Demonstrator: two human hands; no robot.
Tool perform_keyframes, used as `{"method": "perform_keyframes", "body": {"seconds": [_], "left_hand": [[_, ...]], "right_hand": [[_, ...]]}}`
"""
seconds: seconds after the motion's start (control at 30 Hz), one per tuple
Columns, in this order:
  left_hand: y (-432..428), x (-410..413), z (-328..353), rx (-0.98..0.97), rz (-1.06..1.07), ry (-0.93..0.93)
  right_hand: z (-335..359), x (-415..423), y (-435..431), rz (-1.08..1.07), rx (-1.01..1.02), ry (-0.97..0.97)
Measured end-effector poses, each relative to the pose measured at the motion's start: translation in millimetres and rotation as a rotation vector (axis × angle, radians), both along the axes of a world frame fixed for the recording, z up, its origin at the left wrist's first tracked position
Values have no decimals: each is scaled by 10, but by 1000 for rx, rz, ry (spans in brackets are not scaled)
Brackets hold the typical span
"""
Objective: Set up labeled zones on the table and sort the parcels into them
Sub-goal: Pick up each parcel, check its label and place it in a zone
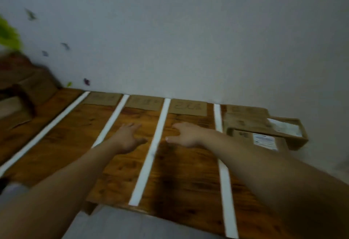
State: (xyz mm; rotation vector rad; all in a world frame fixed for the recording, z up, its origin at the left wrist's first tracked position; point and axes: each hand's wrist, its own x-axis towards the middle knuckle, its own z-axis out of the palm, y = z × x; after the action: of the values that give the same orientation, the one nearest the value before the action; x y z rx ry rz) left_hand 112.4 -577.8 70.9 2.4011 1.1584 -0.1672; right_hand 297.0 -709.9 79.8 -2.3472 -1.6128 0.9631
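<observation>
A wooden table point(181, 178) is split into lanes by several white tape strips point(151, 153). Brown cardboard label cards lie along the far edge, one per lane; the card point(187, 107) in the third lane has handwriting on it, blurred. Two cardboard parcels point(264, 131) with white shipping labels are stacked in the rightmost lane, overhanging the right edge. My left hand point(128, 136) hovers open over the second lane, fingers spread, holding nothing. My right hand point(186, 134) hovers open over the third lane, just right of the middle strip, also holding nothing.
More cardboard boxes point(24, 95) are piled at the far left, off the lanes. A green blurred object point(8, 34) shows at the left edge. A pale wall point(188, 40) with small stickers rises right behind the table. The table's near edge runs below my forearms.
</observation>
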Motion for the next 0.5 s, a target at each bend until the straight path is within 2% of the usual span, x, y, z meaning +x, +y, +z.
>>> {"method": "perform_keyframes", "body": {"seconds": [0.2,0.5], "left_hand": [[933,-1931,440,144,192,-57],[1836,-4490,762,110,651,-128]], "right_hand": [[295,-1676,1404,181,141,-90],[659,-3959,3008,503,274,-107]]}}
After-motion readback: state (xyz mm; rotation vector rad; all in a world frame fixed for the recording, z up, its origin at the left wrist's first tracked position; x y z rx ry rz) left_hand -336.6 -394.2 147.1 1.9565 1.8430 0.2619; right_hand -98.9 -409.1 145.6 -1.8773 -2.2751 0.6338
